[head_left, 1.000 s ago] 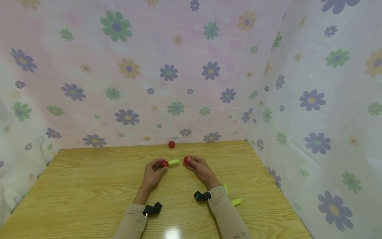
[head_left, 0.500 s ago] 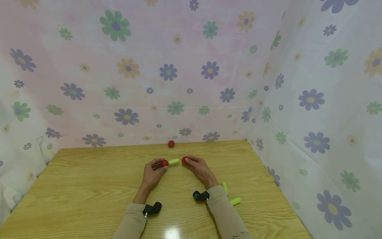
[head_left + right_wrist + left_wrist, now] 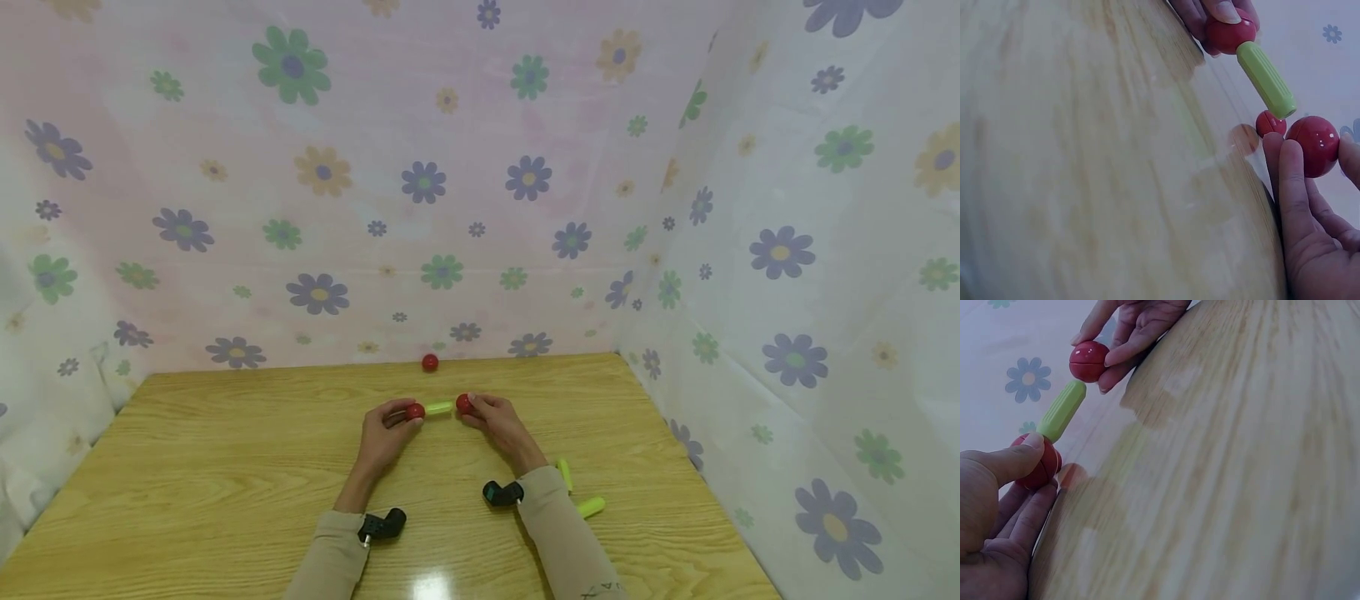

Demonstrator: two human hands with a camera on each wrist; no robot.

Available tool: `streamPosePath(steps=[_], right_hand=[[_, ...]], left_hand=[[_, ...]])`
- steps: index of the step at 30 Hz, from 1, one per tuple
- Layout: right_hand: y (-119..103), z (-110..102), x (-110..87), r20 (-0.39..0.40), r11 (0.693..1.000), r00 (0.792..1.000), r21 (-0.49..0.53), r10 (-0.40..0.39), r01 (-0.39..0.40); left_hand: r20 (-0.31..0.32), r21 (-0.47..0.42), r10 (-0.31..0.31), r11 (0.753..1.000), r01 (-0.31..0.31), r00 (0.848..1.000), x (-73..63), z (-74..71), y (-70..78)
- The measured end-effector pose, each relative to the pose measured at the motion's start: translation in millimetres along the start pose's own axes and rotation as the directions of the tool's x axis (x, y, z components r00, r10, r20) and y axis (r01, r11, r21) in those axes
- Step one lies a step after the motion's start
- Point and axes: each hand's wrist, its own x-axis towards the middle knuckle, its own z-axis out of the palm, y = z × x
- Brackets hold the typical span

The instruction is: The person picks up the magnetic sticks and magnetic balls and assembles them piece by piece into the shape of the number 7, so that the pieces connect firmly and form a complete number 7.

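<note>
My left hand [image 3: 384,437] pinches a red ball [image 3: 1047,467] between thumb and fingers. From that ball a yellow-green rod [image 3: 1266,79] sticks out toward the right. A second red ball [image 3: 1314,146] sits between the thumb and fingertips of my right hand [image 3: 504,427]. It is close to the rod's free end [image 3: 1079,388]; whether they touch, I cannot tell. Both hands are held low over the middle of the wooden table [image 3: 225,483], with the rod lying roughly level between them.
Another red ball [image 3: 430,362] lies at the table's back edge against the flowered cloth [image 3: 360,275]. Beside my right forearm are two more yellow-green rods, one upper [image 3: 565,476] and one lower [image 3: 592,507], the latter partly behind the sleeve. Cloth also hangs along the right side.
My right hand has shifted slightly left with its red ball, narrowing the gap to the rod. The left hand has stayed almost in place.
</note>
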Motion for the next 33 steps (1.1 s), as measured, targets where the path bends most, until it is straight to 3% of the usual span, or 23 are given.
streamPosePath(steps=[10,24,33], right_hand=[[-1.9,1.8,-0.6,-0.027,1.0,0.999,-0.005,0.029,-0.03],[-2.4,3.2,-2.5,-0.006,0.999,1.0,-0.046,0.006,-0.006],[-1.6,2.2,-2.8,0.002,0.999,1.0,-0.048,0.018,-0.018]], left_hand=[[0.016,-0.015,-0.034,0.999,0.034,0.999,1.3,-0.1,-0.3],[0.023,-0.003,-0.044,0.999,0.044,0.999,1.4,0.3,1.6],[0.009,0.005,0.007,1.0,-0.007,1.0,2.2,1.2,-1.3]])
